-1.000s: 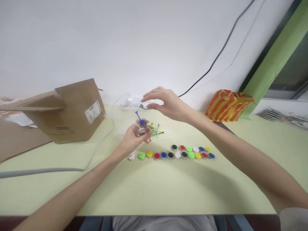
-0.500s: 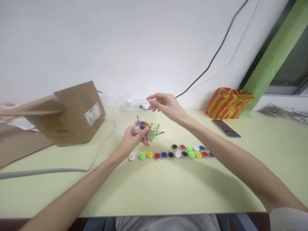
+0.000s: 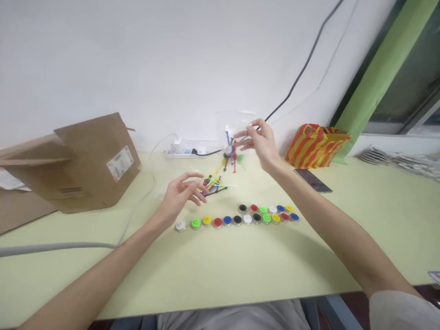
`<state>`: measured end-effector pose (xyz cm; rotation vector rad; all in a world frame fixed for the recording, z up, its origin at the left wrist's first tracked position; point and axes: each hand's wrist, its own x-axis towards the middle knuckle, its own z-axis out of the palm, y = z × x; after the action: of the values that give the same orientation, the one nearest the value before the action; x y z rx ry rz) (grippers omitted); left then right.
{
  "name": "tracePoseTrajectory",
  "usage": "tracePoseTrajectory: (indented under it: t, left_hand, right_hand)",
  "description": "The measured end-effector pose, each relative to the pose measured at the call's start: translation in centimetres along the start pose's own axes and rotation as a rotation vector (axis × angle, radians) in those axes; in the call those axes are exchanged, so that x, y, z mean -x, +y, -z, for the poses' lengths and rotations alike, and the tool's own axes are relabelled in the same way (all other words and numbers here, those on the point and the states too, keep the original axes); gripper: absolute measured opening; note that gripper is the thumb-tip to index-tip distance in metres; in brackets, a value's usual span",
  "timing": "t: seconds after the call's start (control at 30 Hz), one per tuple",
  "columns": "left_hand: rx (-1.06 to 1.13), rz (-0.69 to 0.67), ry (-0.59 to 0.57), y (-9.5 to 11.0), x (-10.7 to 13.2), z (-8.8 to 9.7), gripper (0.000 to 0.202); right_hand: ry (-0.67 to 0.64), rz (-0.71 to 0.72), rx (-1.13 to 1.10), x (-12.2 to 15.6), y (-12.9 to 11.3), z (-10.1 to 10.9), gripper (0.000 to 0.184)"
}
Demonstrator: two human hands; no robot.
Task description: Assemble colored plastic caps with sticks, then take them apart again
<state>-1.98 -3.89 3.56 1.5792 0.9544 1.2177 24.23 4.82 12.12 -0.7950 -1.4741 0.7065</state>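
My right hand [image 3: 260, 140] is raised above the table and pinches the top of a clear plastic bag [image 3: 233, 133] that hangs down with a few coloured pins and small pieces in it. My left hand [image 3: 181, 193] hovers low over the table with its fingers spread and holds nothing. Just right of its fingertips lies a small pile of coloured pins [image 3: 213, 185]. Nearer to me, several coloured round caps [image 3: 237, 219] sit in two rows on the pale green table [image 3: 220, 270].
A brown cardboard box [image 3: 80, 160] stands at the left. A white power strip [image 3: 185, 151] with a black cable lies by the wall. A grey cable [image 3: 68, 245] crosses the left side. A red-and-yellow striped bag [image 3: 314, 145] and a phone [image 3: 312, 180] are at the right.
My right hand has lifted up and to the right with the clear bag. My left hand has let go of the pins and opened; they now lie on the table.
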Motion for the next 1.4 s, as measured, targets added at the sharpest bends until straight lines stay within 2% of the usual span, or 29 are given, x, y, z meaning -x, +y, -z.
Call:
tracePoseTrajectory:
  t: [0.07,0.17,0.2,0.27,0.33,0.4,0.47,0.53,0.63,0.7,0.83,0.9,0.97,1.07,1.17,1.27,1.4]
  left_hand:
    - [0.001,0.007,0.015,0.0,-0.1,0.1,0.046]
    - [-0.005,0.022,0.042,-0.2,-0.3,0.1,0.045]
    - [-0.02,0.019,0.052,-0.2,-0.4,0.2,0.045]
    - [-0.099,-0.019,0.079,-0.6,-0.7,0.6,0.044]
    - [-0.275,-0.093,0.122,-1.2,-1.3,1.5,0.042]
    - [-0.55,-0.155,0.174,-2.3,-2.0,3.1,0.037]
    - [-0.843,-0.187,0.202,-3.6,-2.9,5.2,0.035]
    - [-0.993,-0.222,0.179,-5.1,-3.7,7.3,0.036]
    - [-1.082,-0.222,0.102,-6.7,-4.3,9.4,0.035]
    - [-1.094,-0.23,0.061,-7.0,-4.5,9.6,0.035]
    - [-1.079,-0.284,0.024,-5.4,-3.9,7.5,0.043]
    - [-1.064,-0.319,0.014,-4.1,-3.3,5.8,0.043]
    - [-1.022,-0.355,-0.018,-2.9,-2.6,4.0,0.042]
    - [-0.975,-0.392,-0.126,-1.9,-1.8,1.9,0.04]
    - [-0.943,-0.442,-0.255,-1.8,-1.2,0.7,0.037]
    - [-0.971,-0.415,-0.358,-1.9,-0.8,0.4,0.037]
    - [-0.988,-0.383,-0.428,-1.4,-0.4,0.5,0.036]
  right_hand:
    - [0.13,-0.01,0.055,-1.4,1.6,3.7,0.039]
    - [0.302,-0.106,0.24,-2.3,5.0,9.7,0.024]
    - [0.342,-0.176,0.314,-2.2,6.3,11.5,0.019]
    - [0.332,-0.308,0.412,-1.2,8.8,14.6,0.014]
    - [0.303,-0.38,0.451,0.2,11.0,16.7,0.011]
    - [0.296,-0.419,0.498,1.5,12.6,18.1,0.014]
    - [0.335,-0.409,0.566,2.1,13.7,18.9,0.023]
    - [0.397,-0.363,0.64,1.9,14.2,19.5,0.033]
    - [0.387,-0.228,0.772,0.6,13.8,19.4,0.037]
    - [0.311,-0.099,0.823,-0.4,12.7,18.6,0.037]
    - [0.234,0.212,0.752,-1.5,8.0,16.1,0.037]
    - [0.141,0.333,0.741,-0.7,5.1,14.6,0.037]
    - [0.002,0.407,0.788,1.5,2.7,12.9,0.036]
    - [-0.214,0.397,0.824,6.5,1.0,10.3,0.025]
    - [-0.536,0.292,0.747,11.2,1.4,7.8,0.017]
    - [-0.644,0.216,0.705,13.6,2.5,6.3,0.02]
    - [-0.629,0.172,0.67,14.2,3.7,5.9,0.031]
